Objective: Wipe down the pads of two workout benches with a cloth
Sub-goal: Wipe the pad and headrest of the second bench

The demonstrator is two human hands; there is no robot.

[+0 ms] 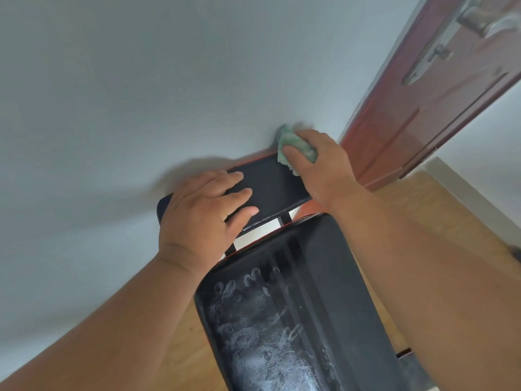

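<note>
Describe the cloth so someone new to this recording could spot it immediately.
Start at the reddish-brown door on the right and drop to its lower left edge, where the smaller black pad meets the white wall. There the right hand grips a crumpled cloth, the only green thing in view.

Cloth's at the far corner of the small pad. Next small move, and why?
Probably drag the green cloth in the right hand back across the small black pad toward the left hand: it sits at the far corner, most of the pad uncovered.

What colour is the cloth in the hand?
The cloth is light green with paler patches, gripped by the right hand; the head view shows it.
</note>
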